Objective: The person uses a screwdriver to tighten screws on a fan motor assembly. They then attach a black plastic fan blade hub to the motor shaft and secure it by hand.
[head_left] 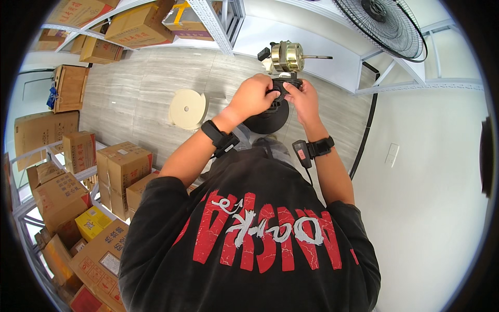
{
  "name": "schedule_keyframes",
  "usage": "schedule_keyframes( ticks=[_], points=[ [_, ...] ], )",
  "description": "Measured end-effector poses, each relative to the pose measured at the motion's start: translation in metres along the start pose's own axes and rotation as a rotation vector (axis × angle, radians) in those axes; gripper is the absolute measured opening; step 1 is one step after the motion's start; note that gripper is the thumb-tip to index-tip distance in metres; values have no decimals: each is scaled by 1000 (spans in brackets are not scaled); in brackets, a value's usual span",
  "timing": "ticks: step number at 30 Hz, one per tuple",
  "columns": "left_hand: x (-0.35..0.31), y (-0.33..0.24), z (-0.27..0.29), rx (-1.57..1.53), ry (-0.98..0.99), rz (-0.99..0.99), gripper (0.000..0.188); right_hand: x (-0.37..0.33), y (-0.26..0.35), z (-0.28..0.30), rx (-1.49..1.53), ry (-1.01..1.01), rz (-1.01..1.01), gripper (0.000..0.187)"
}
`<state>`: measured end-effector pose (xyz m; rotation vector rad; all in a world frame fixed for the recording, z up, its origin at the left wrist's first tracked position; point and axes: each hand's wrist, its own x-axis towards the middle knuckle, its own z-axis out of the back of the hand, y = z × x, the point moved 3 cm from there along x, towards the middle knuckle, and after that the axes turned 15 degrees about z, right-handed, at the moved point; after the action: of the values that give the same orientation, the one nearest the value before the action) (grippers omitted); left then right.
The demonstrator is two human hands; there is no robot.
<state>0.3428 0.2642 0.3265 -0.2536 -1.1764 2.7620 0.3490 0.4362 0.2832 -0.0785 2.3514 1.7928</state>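
Observation:
A bare fan motor point(289, 56), brass-coloured with a thin shaft out to the right, sits on top of a black fan stand. Both my hands close round the black control housing point(281, 87) just below it. My left hand point(251, 96) grips its left side, with the thumb pressed on the front. From the right, my right hand point(303, 101) pinches the same part between thumb and fingers. The stand's round black base point(273, 119) shows below my hands, near my feet. Whatever small parts are under my fingertips cannot be made out.
A cream-coloured disc-shaped roll point(187, 108) is on the grey floor to the left. A black wire fan grille point(383, 26) with blades rests on the white shelf point(332, 54) at the far right. Cardboard boxes point(123, 169) fill racks at left. A white wall point(431, 197) bounds the right.

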Motion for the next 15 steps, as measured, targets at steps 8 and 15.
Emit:
schedule_keyframes(
  ticks=[8, 15],
  points=[
    [-6, 21, 15, -287, 158, -6, 25, 1, -7, 3, 63, 16, 7, 27],
    [5, 76, -2, -588, 159, 337, 41, -2, -20, 14, 49, 172, 171, 39]
  ],
)
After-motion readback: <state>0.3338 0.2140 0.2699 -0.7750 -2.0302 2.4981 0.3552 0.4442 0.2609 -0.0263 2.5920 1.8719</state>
